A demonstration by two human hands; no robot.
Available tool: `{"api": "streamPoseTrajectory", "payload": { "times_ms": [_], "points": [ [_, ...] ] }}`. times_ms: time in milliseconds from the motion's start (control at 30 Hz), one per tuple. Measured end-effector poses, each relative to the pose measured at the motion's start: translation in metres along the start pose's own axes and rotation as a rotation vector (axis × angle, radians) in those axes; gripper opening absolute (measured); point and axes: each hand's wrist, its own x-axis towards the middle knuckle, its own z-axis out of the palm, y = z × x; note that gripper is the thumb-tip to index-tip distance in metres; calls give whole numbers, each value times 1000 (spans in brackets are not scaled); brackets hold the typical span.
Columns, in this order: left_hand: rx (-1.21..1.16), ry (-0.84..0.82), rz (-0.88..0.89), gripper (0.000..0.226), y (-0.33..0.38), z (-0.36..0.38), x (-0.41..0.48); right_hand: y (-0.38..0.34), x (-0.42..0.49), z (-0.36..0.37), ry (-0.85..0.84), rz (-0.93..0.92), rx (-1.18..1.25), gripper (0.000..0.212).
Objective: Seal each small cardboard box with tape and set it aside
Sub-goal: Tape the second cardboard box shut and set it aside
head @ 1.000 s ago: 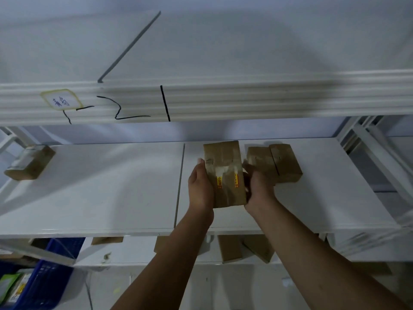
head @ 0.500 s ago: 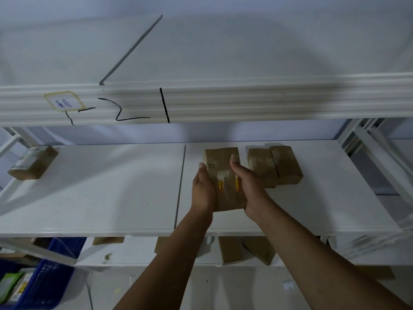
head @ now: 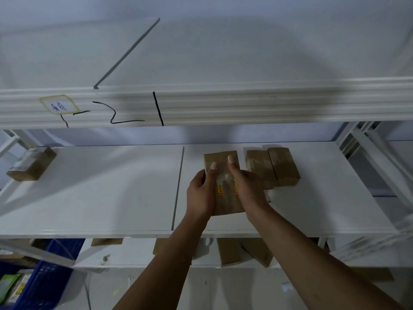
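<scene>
both thumbs now lie along the top of the small cardboard box [head: 228,203], where half a second back only the right one did; the left thumb has come up off the side. the left hand [head: 200,193] grips the box's left side and the right hand [head: 249,190] clasps its right side, so it is pinched between them, the other fingers mostly hidden. the box lies flat on the white middle shelf [head: 111,189], just right of the seam between its two boards, with pale tape and yellow marks on top. two more taped boxes [head: 272,167] sit touching each other just to its right. a lone box [head: 31,164] sits well apart at the left end. overhead, the upper shelf edge [head: 245,104] carries black marker scrawls and a small label [head: 59,105]. below, brown boxes [head: 229,253] lie on the lower shelf, and a blue crate [head: 49,276] stands at the near left.
</scene>
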Motion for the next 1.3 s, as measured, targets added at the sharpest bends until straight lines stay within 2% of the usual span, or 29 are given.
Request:
{"api": "streamPoseTrajectory", "payload": {
  "times_ms": [167, 333, 400, 467, 500, 600, 667, 700, 767, 833, 933, 1033, 1133, 1300],
  "points": [
    [8, 25, -26, 48, -1, 1, 1, 6, 3, 1, 7, 23, -40, 95],
    [51, 36, -9, 49, -6, 2, -3, 9, 1, -2, -7, -1, -8, 78],
    [180, 44, -12, 56, -9, 4, -5, 11, 0, -3, -12, 11, -11, 70],
    [390, 92, 64, 60, -13, 5, -5, 14, -1, -3, 28, 22, 27, 60],
    [384, 88, 98, 58, -14, 6, -8, 14, -2, -2, 56, 16, 41, 61],
    [169, -113, 111, 54, -8, 12, -18, 17, -4, -2, 64, -49, 66, 93],
    [30, -197, 78, 46, -1, 12, -18, 20, -7, -3, -10, -111, 154, 90],
    [-53, -203, 54, 45, 3, 10, -16, 22, -9, -5, -46, -145, 194, 76],
    [-165, -169, -19, 48, 9, 1, -10, 24, -13, -13, -80, -214, 248, 46],
    [-246, -151, -66, 56, 8, -8, -8, 27, -13, -21, -97, -255, 240, 32],
    [-269, -107, -109, 62, 6, -12, -11, 24, -14, -29, -241, -176, 249, 49],
    [-193, -49, -94, 67, 0, -8, -12, 25, -15, -27, -385, -104, 308, 42],
    [-145, 78, -41, 61, -6, -8, -12, 27, -16, -24, -362, -123, 298, 44],
    [-134, 121, 4, 50, -11, -13, -20, 28, -16, -16, -369, -164, 282, 49]
  ]
}}
